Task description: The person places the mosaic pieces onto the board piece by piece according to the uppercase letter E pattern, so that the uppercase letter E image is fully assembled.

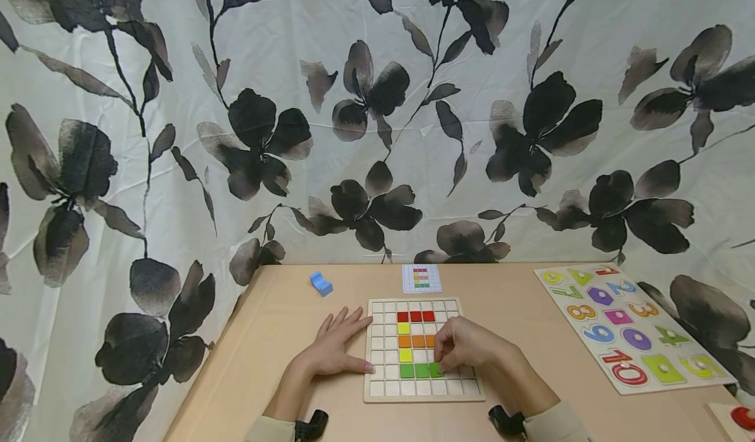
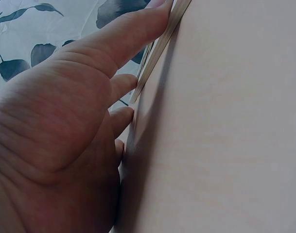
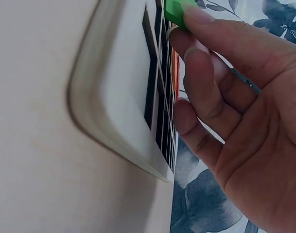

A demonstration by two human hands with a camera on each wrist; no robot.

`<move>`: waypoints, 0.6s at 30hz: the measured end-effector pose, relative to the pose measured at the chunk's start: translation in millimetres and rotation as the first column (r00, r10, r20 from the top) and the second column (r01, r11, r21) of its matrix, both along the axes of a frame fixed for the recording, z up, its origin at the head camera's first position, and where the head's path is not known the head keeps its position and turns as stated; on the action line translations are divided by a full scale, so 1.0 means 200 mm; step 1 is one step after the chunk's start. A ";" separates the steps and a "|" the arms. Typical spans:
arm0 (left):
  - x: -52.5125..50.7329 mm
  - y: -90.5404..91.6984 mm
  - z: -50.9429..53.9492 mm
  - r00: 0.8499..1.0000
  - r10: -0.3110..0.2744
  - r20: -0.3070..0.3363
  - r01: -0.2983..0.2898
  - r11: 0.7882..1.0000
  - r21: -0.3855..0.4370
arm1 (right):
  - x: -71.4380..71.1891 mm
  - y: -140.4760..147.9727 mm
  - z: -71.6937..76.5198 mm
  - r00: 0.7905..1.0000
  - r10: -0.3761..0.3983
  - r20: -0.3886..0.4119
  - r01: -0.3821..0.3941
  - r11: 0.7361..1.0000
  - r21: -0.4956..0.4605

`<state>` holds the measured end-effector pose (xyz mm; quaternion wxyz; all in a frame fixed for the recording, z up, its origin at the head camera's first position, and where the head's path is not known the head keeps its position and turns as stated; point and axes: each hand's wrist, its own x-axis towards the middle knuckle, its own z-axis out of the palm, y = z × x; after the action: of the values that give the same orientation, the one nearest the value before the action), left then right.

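A white grid board (image 1: 425, 395) in a light wooden frame lies on the table. Red, yellow, orange and green square tiles stand in rows on its cells. With straight, spread fingers my left hand (image 1: 337, 347) rests at the board's left side, thumb and fingertips touching the frame (image 2: 160, 51). Over the lower middle of the board, my right hand (image 1: 476, 345) pinches a green tile (image 3: 177, 12) between thumb and finger, at the right end of the green row (image 1: 414, 370). Whether that tile is fully seated I cannot tell. The right hand hides several cells.
A small pattern card (image 1: 421, 287) with coloured squares lies behind the board. To its left is a blue block (image 1: 321, 284). A number and shape puzzle board (image 1: 634, 324) sits at the right. Part of another board with a red piece (image 1: 743, 418) shows in the corner.
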<state>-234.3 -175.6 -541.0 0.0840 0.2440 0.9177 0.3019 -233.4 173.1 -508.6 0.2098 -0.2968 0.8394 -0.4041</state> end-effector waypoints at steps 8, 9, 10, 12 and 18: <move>-0.01 0.00 -0.01 1.000 -0.008 -0.012 0.008 1.000 -0.009 | 0.00 0.01 0.00 1.000 -0.012 0.007 0.012 1.000 0.008; -0.01 0.00 -0.01 1.000 -0.009 -0.012 0.008 1.000 -0.009 | 0.00 0.00 0.00 1.000 -0.015 0.009 0.015 1.000 0.011; -0.01 0.00 -0.01 1.000 -0.009 -0.012 0.009 1.000 -0.009 | 0.00 0.00 0.00 1.000 -0.019 0.010 0.019 1.000 0.016; -0.01 0.00 -0.01 1.000 -0.010 -0.011 0.010 1.000 -0.008 | 0.00 0.00 0.01 1.000 -0.026 0.016 0.026 0.999 0.027; -0.02 0.00 -0.02 1.000 -0.007 -0.003 0.007 1.000 -0.024 | 0.01 -0.01 0.01 0.999 -0.042 0.023 0.041 0.998 0.058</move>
<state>-238.1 -175.7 -544.7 0.0867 0.2466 0.9206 0.2902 -231.8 172.1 -506.3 0.2199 -0.2683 0.8540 -0.3877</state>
